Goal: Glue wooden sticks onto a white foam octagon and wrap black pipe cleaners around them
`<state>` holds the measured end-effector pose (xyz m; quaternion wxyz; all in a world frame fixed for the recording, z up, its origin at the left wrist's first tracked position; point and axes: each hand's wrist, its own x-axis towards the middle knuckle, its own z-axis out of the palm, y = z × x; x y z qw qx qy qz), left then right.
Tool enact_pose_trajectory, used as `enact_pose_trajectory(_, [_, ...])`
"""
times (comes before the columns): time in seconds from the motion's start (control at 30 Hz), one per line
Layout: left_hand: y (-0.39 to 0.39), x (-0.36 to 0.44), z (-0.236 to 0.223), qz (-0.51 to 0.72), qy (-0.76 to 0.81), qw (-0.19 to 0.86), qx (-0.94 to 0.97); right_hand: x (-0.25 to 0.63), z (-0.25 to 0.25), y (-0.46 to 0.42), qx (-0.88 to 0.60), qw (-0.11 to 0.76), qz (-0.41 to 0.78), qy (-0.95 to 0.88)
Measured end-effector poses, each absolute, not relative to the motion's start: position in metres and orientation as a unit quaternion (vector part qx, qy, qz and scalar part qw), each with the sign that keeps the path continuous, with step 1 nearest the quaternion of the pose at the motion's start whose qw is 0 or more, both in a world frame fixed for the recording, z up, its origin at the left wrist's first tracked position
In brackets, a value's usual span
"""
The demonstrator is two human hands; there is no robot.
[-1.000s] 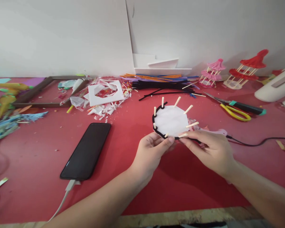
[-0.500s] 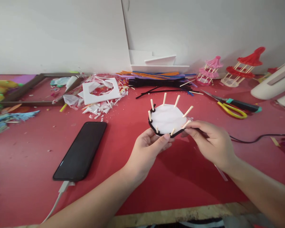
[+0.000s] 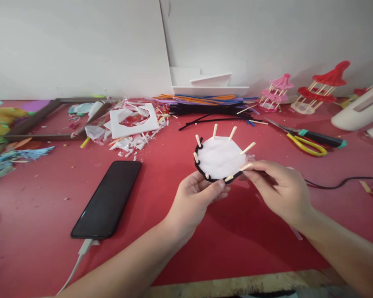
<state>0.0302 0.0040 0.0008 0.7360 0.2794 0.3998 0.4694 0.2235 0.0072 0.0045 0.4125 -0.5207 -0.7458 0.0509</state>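
Note:
My left hand (image 3: 196, 194) grips the near edge of a white foam board disc (image 3: 220, 157), thumb on top and fingers beneath. Several short wooden sticks (image 3: 215, 130) stand up around its rim. A black pipe cleaner (image 3: 200, 170) winds along the left and near edge, looping about the sticks there. My right hand (image 3: 281, 188) pinches the pipe cleaner at the disc's right edge, close by a stick; its free end is hidden in the fingers. The far and right sticks have no pipe cleaner round them.
A phone (image 3: 107, 200) on a cable lies left. Behind are a cut foam frame (image 3: 119, 130) with scraps, a pile of pipe cleaners (image 3: 205, 108), and pink (image 3: 275, 93) and red (image 3: 321, 89) stick models. Yellow-handled scissors (image 3: 307, 145) and a black cable (image 3: 332, 185) lie right.
The disc has turned clockwise in my hands, shifting its sticks round to the left. My right hand has moved with the pipe cleaner from the near edge to the right edge.

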Motion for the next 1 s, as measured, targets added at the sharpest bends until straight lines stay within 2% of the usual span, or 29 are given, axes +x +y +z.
enact_pose_trajectory(0.23, [0.007, 0.03, -0.001, 0.494, 0.409, 0.724, 0.253, 0.224, 0.009, 0.003, -0.535, 0.41, 0.039, -0.738])
enact_pose_trajectory(0.53, [0.007, 0.031, -0.002, 0.522, 0.401, 0.71, 0.25, 0.223, 0.006, 0.0, -0.316, 0.338, 0.136, -0.876])
enact_pose_trajectory(0.7, [0.01, 0.026, -0.002, 0.539, 0.417, 0.694, 0.233, 0.246, 0.015, 0.012, -0.34, 0.351, 0.177, -0.854])
enact_pose_trajectory(0.8, [0.013, 0.023, -0.001, 0.547, 0.424, 0.685, 0.227, 0.272, 0.022, 0.022, -0.457, 0.354, 0.138, -0.805])
enact_pose_trajectory(0.9, [0.015, 0.022, 0.0, 0.549, 0.428, 0.682, 0.224, 0.3, 0.014, 0.027, -0.576, 0.262, 0.031, -0.774])
enact_pose_trajectory(1.0, [0.016, 0.023, -0.001, 0.545, 0.431, 0.683, 0.224, 0.322, -0.008, 0.026, -0.597, 0.135, -0.017, -0.791])
